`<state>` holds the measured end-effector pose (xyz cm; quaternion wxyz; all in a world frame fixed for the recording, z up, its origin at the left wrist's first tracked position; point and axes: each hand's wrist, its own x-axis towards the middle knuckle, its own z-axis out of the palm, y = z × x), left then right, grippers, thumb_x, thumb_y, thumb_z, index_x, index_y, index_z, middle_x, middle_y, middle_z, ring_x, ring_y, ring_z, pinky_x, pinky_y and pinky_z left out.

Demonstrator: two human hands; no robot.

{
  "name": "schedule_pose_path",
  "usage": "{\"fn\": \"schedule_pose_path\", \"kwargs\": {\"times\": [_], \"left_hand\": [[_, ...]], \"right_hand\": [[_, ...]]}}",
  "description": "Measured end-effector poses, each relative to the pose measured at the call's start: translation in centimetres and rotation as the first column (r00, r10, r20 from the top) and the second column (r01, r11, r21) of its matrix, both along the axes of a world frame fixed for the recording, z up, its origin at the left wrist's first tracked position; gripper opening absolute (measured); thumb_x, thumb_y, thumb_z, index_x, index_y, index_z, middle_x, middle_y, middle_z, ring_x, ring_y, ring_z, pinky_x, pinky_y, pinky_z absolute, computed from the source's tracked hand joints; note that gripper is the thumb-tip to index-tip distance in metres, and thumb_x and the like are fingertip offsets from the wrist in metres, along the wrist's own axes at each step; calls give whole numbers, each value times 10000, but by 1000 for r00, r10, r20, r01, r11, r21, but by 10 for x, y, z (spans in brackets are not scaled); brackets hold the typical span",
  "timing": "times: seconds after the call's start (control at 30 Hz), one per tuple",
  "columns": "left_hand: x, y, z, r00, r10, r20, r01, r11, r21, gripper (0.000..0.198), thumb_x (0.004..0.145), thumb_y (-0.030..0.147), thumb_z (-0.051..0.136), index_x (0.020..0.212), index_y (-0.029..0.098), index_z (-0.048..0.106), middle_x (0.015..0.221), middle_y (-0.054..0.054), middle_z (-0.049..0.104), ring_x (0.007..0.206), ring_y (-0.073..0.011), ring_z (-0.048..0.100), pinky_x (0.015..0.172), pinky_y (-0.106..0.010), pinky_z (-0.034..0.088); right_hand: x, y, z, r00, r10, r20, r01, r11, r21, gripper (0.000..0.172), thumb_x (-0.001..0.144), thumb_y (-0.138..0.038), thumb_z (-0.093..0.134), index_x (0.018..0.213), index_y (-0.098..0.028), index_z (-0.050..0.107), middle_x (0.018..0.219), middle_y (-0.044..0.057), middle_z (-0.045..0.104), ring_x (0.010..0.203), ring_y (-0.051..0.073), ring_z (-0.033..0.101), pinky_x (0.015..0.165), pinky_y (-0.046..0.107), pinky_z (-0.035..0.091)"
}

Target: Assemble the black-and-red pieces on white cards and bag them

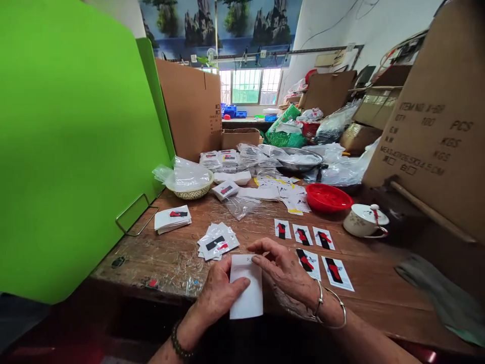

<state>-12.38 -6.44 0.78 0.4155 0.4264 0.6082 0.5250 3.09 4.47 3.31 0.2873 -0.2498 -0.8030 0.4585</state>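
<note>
My left hand [217,293] and my right hand [286,275] both grip one small white card [246,292] at the near edge of the wooden table [170,258]. The left thumb presses on its lower left side. The right fingers curl over its top edge. The card's blank side faces me. Just right of my right hand lie several printed cards [314,247] with black and red pictures, set out in two rows. A loose pile of similar cards [217,241] sits just beyond my left hand.
A green panel [71,146] stands along the left. Another card stack [173,218], a wicker basket with plastic bags [187,182], a red bowl [328,197] and a lidded white cup [366,220] sit farther back. Cardboard boxes [439,126] crowd the right side.
</note>
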Motion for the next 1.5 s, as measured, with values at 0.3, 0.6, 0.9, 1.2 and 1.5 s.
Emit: {"fn": "schedule_pose_path", "kwargs": {"times": [0.3,0.6,0.9,1.2,1.5], "left_hand": [[4,-8,29,743,-46,-668,184,973,138,288,769,68,507,896,247,695,847,-24,711,806,-191,642,751,-297,473],[33,-10,7,941,317,-120,-275,920,280,282,709,377,759,898,211,632,831,-36,673,761,-192,645,707,-307,535],[27,-3,-25,952,269,146,-283,955,85,293,693,452,754,773,171,727,718,-31,704,669,-164,624,664,-265,505],[25,7,-40,914,404,30,-405,912,64,169,625,318,731,623,182,631,558,22,586,518,-113,510,522,-226,430],[28,43,-33,941,332,71,-337,938,78,174,703,360,677,726,201,611,605,10,627,531,-143,592,564,-267,502]], "right_hand": [[24,-28,-2,998,-55,-23,60,955,289,133,917,-193,552,804,-222,615,794,13,602,764,166,545,670,275,401],[15,-39,-27,937,-272,-220,327,905,272,158,861,-156,555,716,-217,569,714,7,545,697,165,523,625,270,376],[-7,-31,-54,960,-234,-155,234,972,-20,240,796,-322,672,598,-203,607,626,-11,566,600,141,513,567,250,385],[-19,-41,-66,930,-338,-142,353,930,103,182,826,-197,567,646,-206,540,687,2,551,651,157,514,611,275,375],[-21,-14,-63,869,-464,-173,496,814,304,150,878,-180,465,739,-236,470,767,23,521,737,195,511,671,316,388]]}}
